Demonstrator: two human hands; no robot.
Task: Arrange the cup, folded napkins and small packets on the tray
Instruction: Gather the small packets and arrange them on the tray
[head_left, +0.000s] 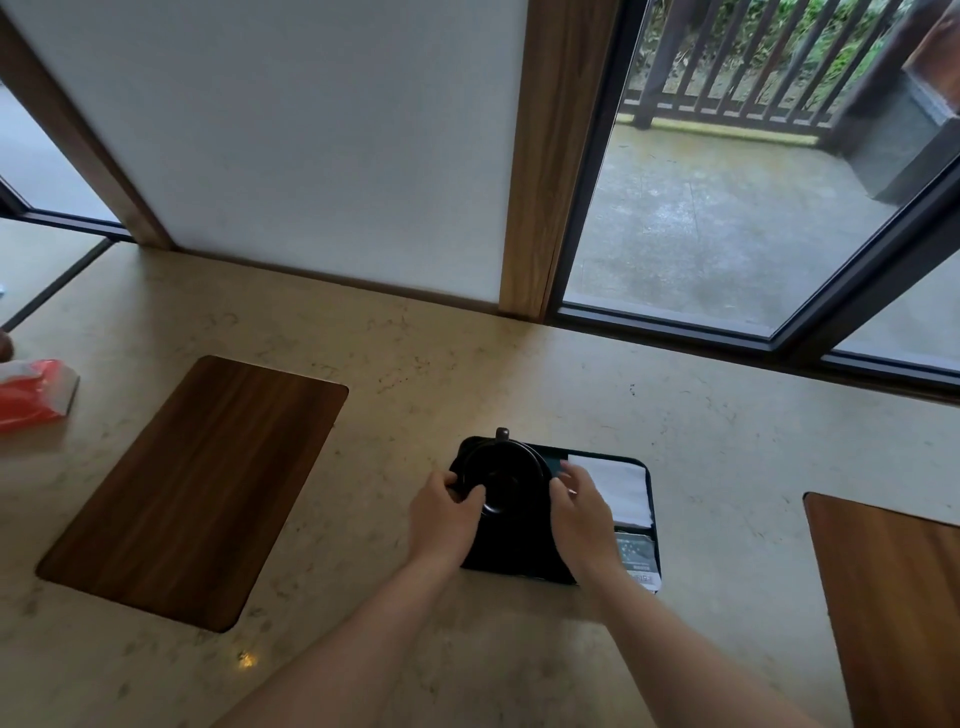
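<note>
On the beige counter just in front of you, your 2 hands are gripping a black cup from opposite sides: left hand curling on its left rim, right hand on its right. The cup is sitting on the left half of the dark tray. Small packets are lying at the near right corner, with folded napkins lying beyond them.

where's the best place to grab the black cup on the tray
Take the cup by its round sides, from above, one hand on each side, as the left hand and right hand grip it now. Its small handle points away toward the wall, and the napkins crowd its right side.
</note>
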